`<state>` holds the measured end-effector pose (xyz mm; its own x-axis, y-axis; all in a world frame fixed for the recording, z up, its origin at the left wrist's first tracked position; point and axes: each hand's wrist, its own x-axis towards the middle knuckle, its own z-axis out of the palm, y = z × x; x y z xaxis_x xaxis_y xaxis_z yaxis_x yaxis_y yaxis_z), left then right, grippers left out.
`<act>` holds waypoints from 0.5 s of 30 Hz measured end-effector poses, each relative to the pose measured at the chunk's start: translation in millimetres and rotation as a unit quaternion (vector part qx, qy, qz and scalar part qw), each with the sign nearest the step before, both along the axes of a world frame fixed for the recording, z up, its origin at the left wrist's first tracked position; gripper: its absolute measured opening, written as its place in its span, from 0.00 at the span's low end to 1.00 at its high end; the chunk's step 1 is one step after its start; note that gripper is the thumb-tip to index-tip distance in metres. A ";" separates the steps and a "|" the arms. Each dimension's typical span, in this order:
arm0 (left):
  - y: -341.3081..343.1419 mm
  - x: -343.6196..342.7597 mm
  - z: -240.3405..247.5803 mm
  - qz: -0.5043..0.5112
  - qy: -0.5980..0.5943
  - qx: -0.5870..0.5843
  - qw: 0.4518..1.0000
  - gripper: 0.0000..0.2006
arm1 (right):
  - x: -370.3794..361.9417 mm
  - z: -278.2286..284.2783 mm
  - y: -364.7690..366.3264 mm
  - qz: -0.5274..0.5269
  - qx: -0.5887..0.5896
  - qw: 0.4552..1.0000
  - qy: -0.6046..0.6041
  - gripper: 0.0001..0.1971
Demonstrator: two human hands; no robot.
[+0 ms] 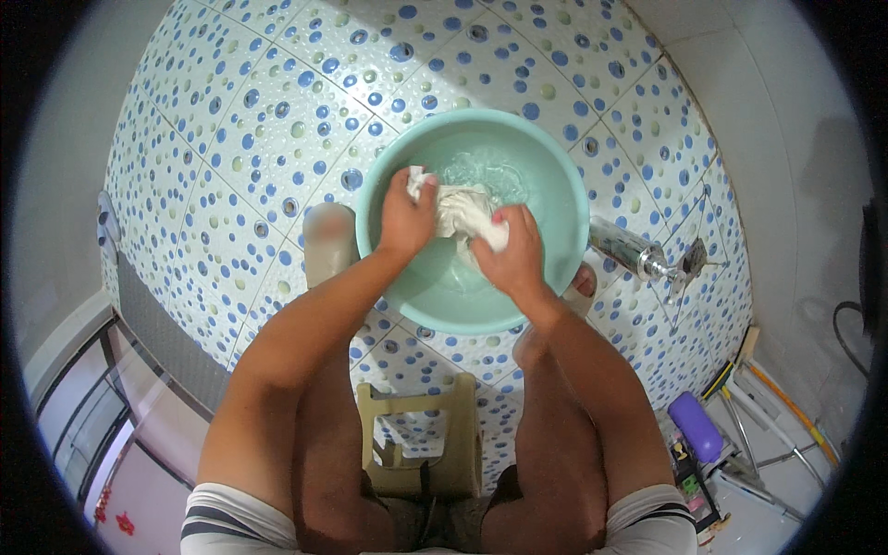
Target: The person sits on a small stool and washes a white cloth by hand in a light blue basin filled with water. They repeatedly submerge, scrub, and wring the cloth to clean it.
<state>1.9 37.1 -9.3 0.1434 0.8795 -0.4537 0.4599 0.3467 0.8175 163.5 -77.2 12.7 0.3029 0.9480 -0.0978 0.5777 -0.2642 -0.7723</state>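
Note:
A pale green round basin (435, 319) stands on the tiled floor between my feet, with clear, rippling water (486, 171) inside. Over the water I hold a bunched white cloth (467, 211) in both hands. My left hand (408, 215) is closed round its left end, and a small bit of cloth sticks up past the thumb. Gripping the right end is my right hand (514, 252), its fingers wrapped over the fabric. The cloth sags and looks wet and creased between them. Its lower part hangs close to the water; whether it touches I cannot tell.
Beneath me is a beige plastic stool (467, 425). A shiny metal cylinder (629, 248) stands right of the basin, near a floor drain (693, 257). At lower right are a purple bottle-like object (696, 427) and several poles (786, 407). A grey mat (171, 319) lies at left.

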 end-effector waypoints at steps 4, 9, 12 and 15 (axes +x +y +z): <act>6.9 8.0 27.8 0.035 -0.076 -0.030 0.996 0.23 | -3.8 25.3 -34.9 0.125 0.027 0.992 -0.013 0.18; -15.8 0.8 -1.2 0.002 -0.077 0.075 0.994 0.27 | -8.6 24.0 -34.1 0.016 -0.196 0.974 0.113 0.24; -38.8 1.4 -5.6 -0.040 0.087 0.101 0.990 0.27 | -2.7 4.4 -12.1 0.020 0.015 0.992 -0.125 0.31; -42.3 4.4 -24.2 -0.085 0.061 0.053 0.993 0.28 | -1.8 -26.2 2.6 0.051 -0.054 0.984 -0.159 0.37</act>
